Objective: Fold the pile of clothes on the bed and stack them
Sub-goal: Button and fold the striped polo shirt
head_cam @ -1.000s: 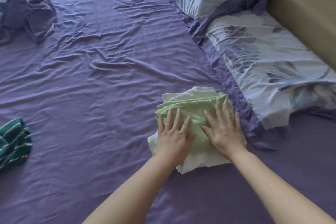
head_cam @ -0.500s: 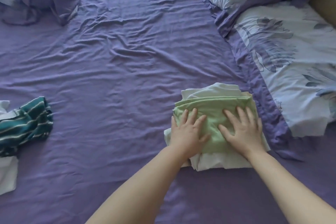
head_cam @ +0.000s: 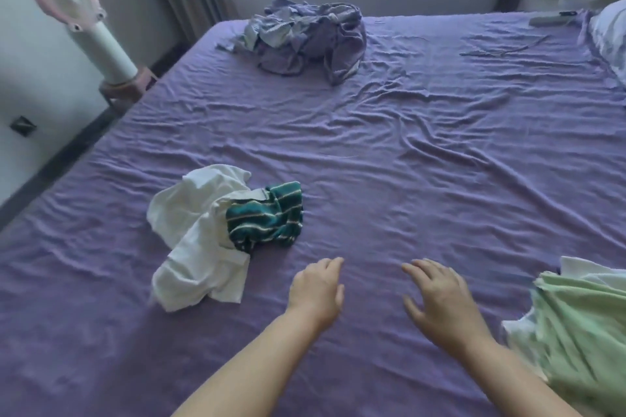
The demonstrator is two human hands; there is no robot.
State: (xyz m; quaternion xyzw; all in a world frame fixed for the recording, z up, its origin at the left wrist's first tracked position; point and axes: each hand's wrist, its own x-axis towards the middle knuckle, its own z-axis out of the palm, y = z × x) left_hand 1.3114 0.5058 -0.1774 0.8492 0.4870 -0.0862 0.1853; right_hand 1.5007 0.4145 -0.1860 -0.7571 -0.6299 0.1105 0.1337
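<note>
Clothes still to be folded lie as a small heap on the near left of the purple bed sheet (head_cam: 389, 159): a crumpled white cotton garment (head_cam: 200, 247) with a rumpled green-and-white striped garment (head_cam: 266, 217) resting against its right side. A larger bundle of greyish-purple fabric (head_cam: 305, 34) sits at the far side of the bed, and whether it belongs to the pile cannot be told. At the near right edge, a pale green folded garment (head_cam: 582, 318) lies on top of white cloth, the stack so far. The step in hand looks like the gap between items: one piece stacked, the next not yet taken. Both hands hover over bare sheet, holding nothing. The left hand (head_cam: 318, 288) has loosely relaxed fingers and is near the striped garment, just right of the white one without touching either. The right hand (head_cam: 440, 301) has its fingers spread wide, apart from the stack on its right. The next move probably calls for reaching left, gripping one garment and drawing it to the middle to spread it flat.
</note>
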